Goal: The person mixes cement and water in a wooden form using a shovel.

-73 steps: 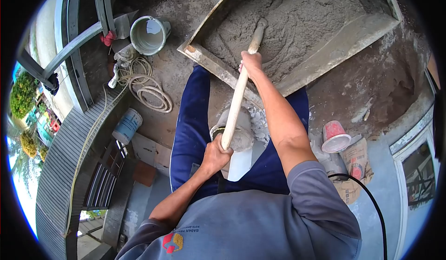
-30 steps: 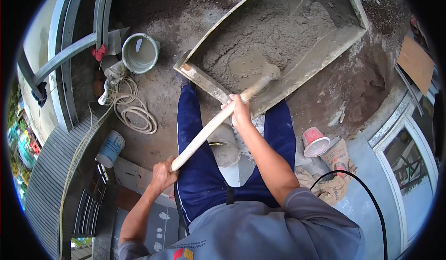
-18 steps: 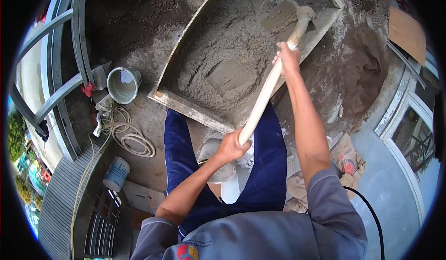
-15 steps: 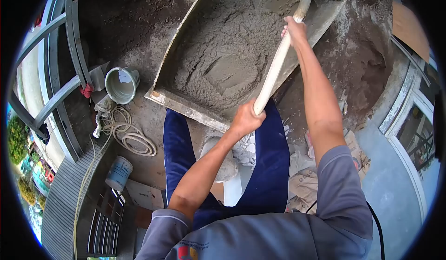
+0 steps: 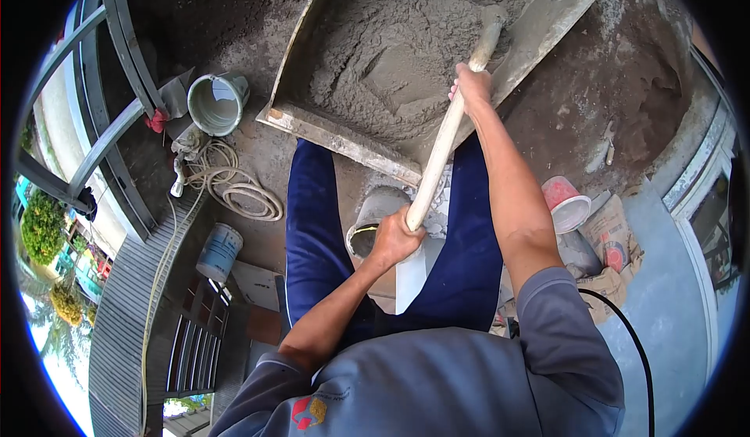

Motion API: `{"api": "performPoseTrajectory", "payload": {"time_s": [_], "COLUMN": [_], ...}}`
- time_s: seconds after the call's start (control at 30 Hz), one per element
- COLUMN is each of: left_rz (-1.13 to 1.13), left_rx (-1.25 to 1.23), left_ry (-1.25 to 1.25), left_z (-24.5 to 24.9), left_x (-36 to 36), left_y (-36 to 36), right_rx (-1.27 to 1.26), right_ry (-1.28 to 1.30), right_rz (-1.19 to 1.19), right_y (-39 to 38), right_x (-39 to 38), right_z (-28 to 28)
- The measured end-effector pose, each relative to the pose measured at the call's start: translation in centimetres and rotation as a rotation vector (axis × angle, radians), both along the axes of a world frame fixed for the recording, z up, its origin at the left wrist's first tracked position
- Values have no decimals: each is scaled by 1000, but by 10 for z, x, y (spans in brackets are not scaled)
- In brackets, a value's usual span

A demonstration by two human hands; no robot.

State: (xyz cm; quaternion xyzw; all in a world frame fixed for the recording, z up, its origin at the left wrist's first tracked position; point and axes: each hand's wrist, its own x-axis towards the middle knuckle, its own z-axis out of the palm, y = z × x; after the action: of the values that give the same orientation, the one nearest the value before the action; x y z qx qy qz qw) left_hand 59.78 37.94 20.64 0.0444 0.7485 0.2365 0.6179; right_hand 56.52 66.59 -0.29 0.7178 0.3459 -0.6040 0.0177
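My left hand (image 5: 397, 239) is wrapped around the lower end of a hoe's pale wooden handle (image 5: 440, 154), close to my legs. Further up the same handle, my right hand (image 5: 472, 87) grips it below the head. The hoe's blade is hidden in the wet grey mortar (image 5: 391, 54), which fills a shallow mixing trough (image 5: 344, 140) in front of me. The handle slants from lower left to upper right, passing over the trough's near edge.
At left stand a grey-green bucket (image 5: 217, 105), a coiled hose (image 5: 248, 195) and a white pail (image 5: 219, 251). A mortar-stained bucket (image 5: 376, 210) sits between my legs. On the right are a red-and-white bucket (image 5: 566, 203), paper sacks (image 5: 613, 242) and a dark cable (image 5: 637, 335).
Both hands have drawn the hoe back toward my body. Its blade, partly visible before, has sunk out of sight in the mortar. My view has shifted, revealing the red-and-white bucket.
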Motion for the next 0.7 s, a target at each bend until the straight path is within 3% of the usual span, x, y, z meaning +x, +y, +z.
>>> {"api": "performPoseTrajectory", "payload": {"time_s": [0.17,0.3,0.5,0.7], "left_rz": [-32,-12,-52,-163], "left_rx": [-29,-49,-223,-250], "left_ry": [-56,-23,-115,-34], "left_z": [8,41,82,127], "left_x": [2,-3,-49,-81], "left_y": [-39,-51,-16,15], "right_rx": [-57,-160,-362,-548], "right_ry": [-56,-70,-84,54], "right_rz": [6,-7,-19,-103], "right_y": [-56,-88,-113,-133], "right_x": [19,20,15,30], "right_z": [-7,-7,-14,-15]}}
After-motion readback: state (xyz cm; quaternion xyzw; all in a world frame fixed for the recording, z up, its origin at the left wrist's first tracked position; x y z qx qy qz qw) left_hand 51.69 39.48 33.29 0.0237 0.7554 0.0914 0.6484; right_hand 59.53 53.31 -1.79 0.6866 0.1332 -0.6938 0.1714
